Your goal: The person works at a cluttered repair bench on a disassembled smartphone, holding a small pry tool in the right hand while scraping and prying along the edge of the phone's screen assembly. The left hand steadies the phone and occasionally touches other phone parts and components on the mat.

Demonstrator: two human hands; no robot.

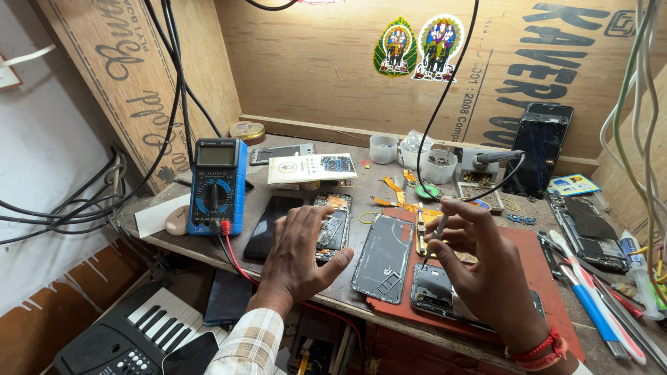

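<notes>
Opened phone [445,290] lies flat on the reddish mat [538,260] at the front of the bench, directly under the right hand [479,267], its back off and its inner boards bare. That hand pinches a thin dark tool [439,229] between thumb and fingertips — closed on the shaft, tip pointing down toward the phone's upper end just below the grip. The tool looks light and stiff, likely slippery if held loosely, so a pinch high on the shaft seems right.

Left hand [302,253] rests open, fingers spread and flat, holding nothing; its fingertips lie over a second stripped phone [333,217], with a dark phone [274,226] beside its thumb. Between the two hands lies a loose grey back cover [383,257] — thin, probably flexible, and easy to scratch.

I judge the opened phone light but fragile: exposed circuitry and ribbon cables should not be pressed. Its metal edges, to either side of the grip, look like the safest place to steady it. Beyond the left hand stands a blue multimeter [217,184].
</notes>
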